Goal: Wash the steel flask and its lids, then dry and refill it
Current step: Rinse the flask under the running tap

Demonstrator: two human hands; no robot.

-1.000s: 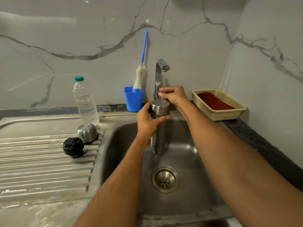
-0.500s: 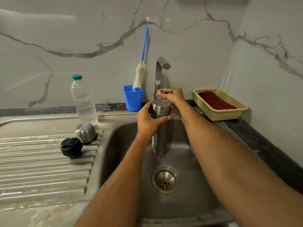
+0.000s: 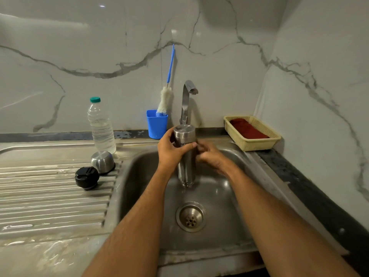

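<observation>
"Over the sink basin (image 3: pixel 223 196), under the tap (image 3: pixel 188 92), what's different from a second ago?"

"My right hand (image 3: pixel 209 156) has come off the top of the steel flask (image 3: pixel 184 154). A second ago its fingers sat over the mouth with a thin stream running down from the spout; now I see no stream, and that hand has dropped to the flask's right side, just below my left thumb."

"So the rinse is over?"

"I'd judge the filling part is. The flask likely has water in it, and the next thing would be a swirl or a scrub, but that's my guess. The bottle brush (image 3: pixel 166 92) stands untouched in the blue cup (image 3: pixel 157 123) behind."

"How are you holding it?"

"My left hand (image 3: pixel 169 150) has its grip wrapped round the upper body, thumb across the front over the lettering, holding the flask upright above the basin and clear of the drain (image 3: pixel 191 216). The right hand is blurred; its fingers look loosely curled against the flask, and I can't tell whether they're closed round it or only touching."

"And the lids?"

"Both still on the ribbed drainboard (image 3: pixel 50 196) to my left: the black inner lid (image 3: pixel 87 177) and, just behind it, the steel cup lid (image 3: pixel 102 162) turned mouth down. Neither looks washed yet. The plastic water bottle (image 3: pixel 101 126) stands behind them on the counter, capped; the yellow basket (image 3: pixel 252 133) with a red cloth (image 3: pixel 247 129) in it waits on the right, likely for drying."
</observation>
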